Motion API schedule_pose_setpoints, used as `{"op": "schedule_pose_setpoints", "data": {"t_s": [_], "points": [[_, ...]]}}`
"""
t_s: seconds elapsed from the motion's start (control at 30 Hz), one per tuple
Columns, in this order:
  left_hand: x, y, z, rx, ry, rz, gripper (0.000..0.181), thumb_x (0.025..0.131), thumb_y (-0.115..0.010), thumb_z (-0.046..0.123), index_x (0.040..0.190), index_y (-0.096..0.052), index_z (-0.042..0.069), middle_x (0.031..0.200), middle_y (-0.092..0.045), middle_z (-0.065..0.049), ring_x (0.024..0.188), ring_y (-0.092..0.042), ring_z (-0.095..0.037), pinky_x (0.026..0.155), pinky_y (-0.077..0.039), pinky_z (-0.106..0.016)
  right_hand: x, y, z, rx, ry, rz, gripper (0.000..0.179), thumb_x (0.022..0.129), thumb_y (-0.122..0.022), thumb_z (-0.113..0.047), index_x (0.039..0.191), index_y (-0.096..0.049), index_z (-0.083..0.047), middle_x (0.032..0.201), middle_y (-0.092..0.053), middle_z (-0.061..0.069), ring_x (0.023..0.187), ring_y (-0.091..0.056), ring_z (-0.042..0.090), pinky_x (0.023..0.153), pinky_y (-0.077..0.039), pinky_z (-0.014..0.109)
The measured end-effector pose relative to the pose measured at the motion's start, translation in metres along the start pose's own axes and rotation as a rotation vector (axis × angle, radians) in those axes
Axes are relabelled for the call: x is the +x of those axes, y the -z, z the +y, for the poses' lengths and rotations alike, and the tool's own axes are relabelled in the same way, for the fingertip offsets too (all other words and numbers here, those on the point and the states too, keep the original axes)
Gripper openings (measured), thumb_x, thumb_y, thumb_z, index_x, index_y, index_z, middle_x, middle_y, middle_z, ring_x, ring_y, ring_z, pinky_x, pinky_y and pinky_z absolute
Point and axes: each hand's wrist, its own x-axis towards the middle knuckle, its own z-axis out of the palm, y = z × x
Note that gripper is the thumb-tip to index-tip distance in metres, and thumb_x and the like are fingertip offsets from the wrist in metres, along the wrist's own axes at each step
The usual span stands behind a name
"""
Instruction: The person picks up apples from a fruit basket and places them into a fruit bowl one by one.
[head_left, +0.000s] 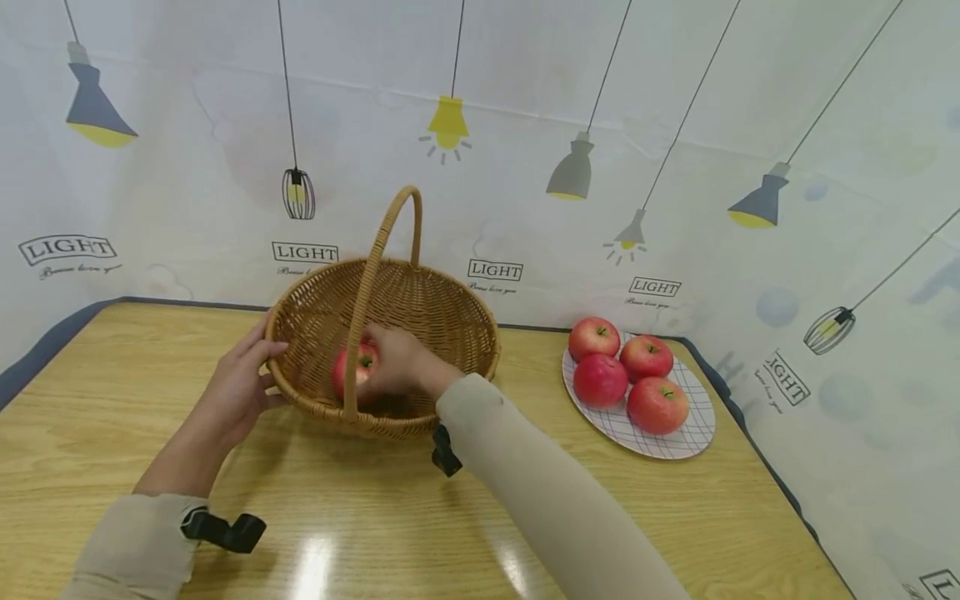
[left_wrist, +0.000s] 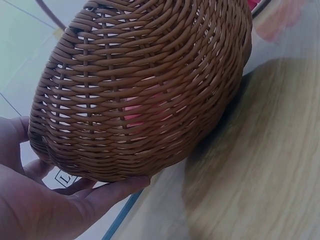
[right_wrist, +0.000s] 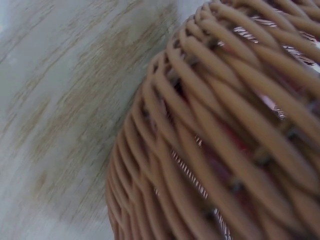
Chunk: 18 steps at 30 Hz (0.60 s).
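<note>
A wicker basket [head_left: 450, 312] with a tall arched handle stands on the table, tilted so its mouth faces me. At its left rim my left hand [head_left: 236, 379] holds on, with fingertips over the edge. The left wrist view shows that hand [left_wrist: 50, 205] with thumb and fingers around the end of the woven wall [left_wrist: 135, 95]. My right hand [head_left: 405, 362] reaches inside the basket and grips a red apple [head_left: 367, 358], stem up, behind the handle. Only woven cane [right_wrist: 215, 130] fills most of the right wrist view, hiding that hand.
To the right, a round white plate [head_left: 697, 417] with a line pattern bears several red apples [head_left: 657, 406]. The wooden table [head_left: 375, 517] ends at a wall sheet [head_left: 525, 208] printed with lamps, close behind the basket and plate.
</note>
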Motion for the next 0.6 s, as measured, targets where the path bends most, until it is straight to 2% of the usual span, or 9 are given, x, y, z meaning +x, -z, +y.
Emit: {"op": "schedule_pose_setpoints", "data": {"t_s": [0.1,0.3,0.6], "points": [[-0.0004,-0.0005,-0.0002,-0.002,-0.002,0.0,0.064,0.109,-0.035,0.024,0.161,-0.003,0.042,0.172,0.009,-0.011,0.148,-0.02,-0.053,0.109,-0.034,-0.065,-0.0016,-0.0018,0.0002,0.05,-0.019,-0.008,0.069,0.08,-0.085,-0.032,0.136,-0.05,-0.012,0.111,-0.066,0.007,0.088,-0.056,0.015,0.075,-0.047,0.026],[-0.0012,-0.0005,-0.0007,-0.009,-0.013,-0.012,0.062,0.109,-0.034,0.026,0.161,-0.003,0.043,0.171,0.011,-0.014,0.148,-0.017,-0.055,0.111,-0.024,-0.071,-0.0039,-0.0044,-0.0001,0.092,-0.031,-0.013,0.069,0.082,-0.084,-0.032,0.137,-0.048,-0.012,0.089,-0.065,0.003,0.067,-0.052,0.013,0.067,-0.046,0.026],[-0.0016,0.001,-0.0023,-0.01,-0.029,-0.026,0.061,0.11,-0.034,0.027,0.161,-0.005,0.043,0.171,0.008,-0.013,0.149,-0.018,-0.052,0.111,-0.024,-0.07,-0.007,-0.0009,-0.0023,0.034,0.045,0.064,0.053,0.077,-0.086,-0.036,0.118,-0.058,-0.019,0.099,-0.064,-0.002,0.081,-0.055,0.013,0.067,-0.047,0.024]]}}
